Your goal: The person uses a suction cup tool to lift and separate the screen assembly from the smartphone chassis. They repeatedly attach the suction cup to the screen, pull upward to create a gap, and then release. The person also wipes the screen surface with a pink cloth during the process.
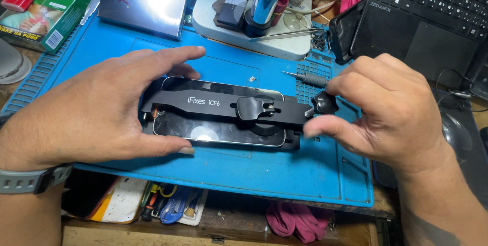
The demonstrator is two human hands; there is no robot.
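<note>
In the head view, a smartphone point(218, 133) with a glossy dark screen is seen lying flat near the middle of a blue rubbery work mat point(284, 169), clamped under a long matte-black metal fixture point(229, 107). The left hand point(96, 111) is spread wide open, its thumb and fingers bracketing the left end of the phone and fixture; nothing is gripped. The right hand point(386, 108) is curled loosely, thumb and forefinger pinched on the black star-shaped knob point(325, 103) at the fixture's right end, while a slim grey screwdriver point(307, 78) is tucked under its fingers. Along the mat's far edge a white microscope base point(254, 27) with a chrome column is found, and a shiny dark box point(145, 2) towards the far left corner. A black laptop point(432, 17) stands past the right edge. A green carton point(48, 14) lies beyond the left edge.
</note>
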